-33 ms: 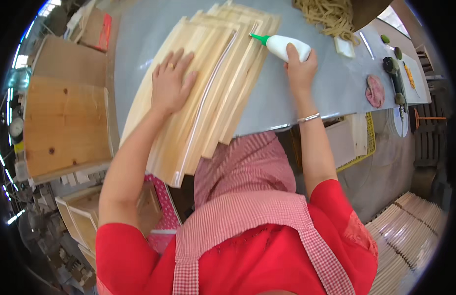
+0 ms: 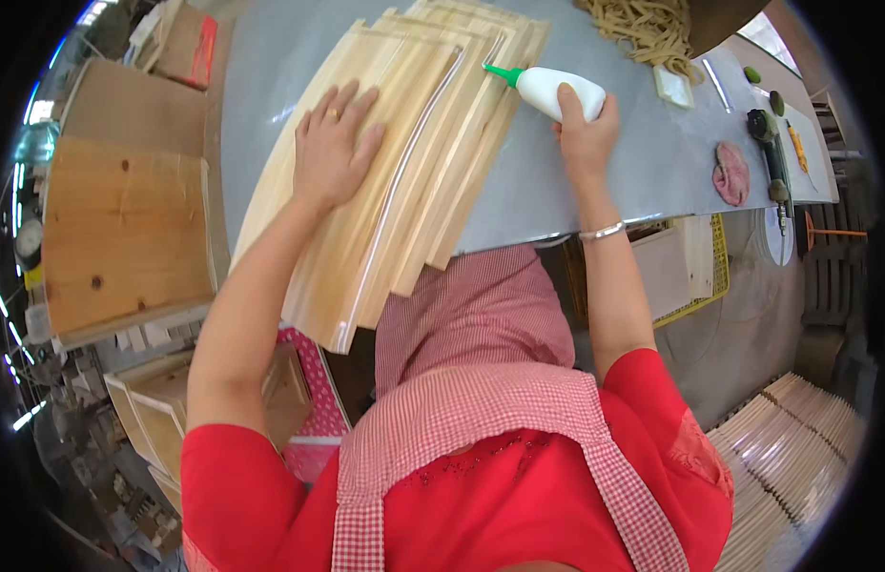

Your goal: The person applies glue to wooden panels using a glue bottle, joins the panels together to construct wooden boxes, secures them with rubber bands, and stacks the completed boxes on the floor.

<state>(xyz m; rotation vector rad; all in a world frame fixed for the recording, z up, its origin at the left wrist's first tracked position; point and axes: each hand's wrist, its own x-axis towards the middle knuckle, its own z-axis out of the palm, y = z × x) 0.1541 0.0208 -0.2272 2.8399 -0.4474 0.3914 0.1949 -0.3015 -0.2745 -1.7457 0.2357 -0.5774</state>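
The left hand (image 2: 330, 143) lies flat and open on the wooden slats (image 2: 404, 162) at upper centre. The right hand (image 2: 584, 129) grips a white glue bottle (image 2: 557, 92), its green nozzle at the slats' right edge.

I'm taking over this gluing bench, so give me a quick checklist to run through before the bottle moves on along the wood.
1. Left hand flat on the wooden slats, steadying them: ok.
2. Right hand has a firm grip on the glue bottle: ok.
3. Green nozzle reaches the slats' right edge: ok.
4. Nozzle touching the wood or just above it: cannot tell.
5. Slats fully supported: not ok, their near ends overhang the grey table.
6. Glue left in the opaque white bottle: cannot tell.
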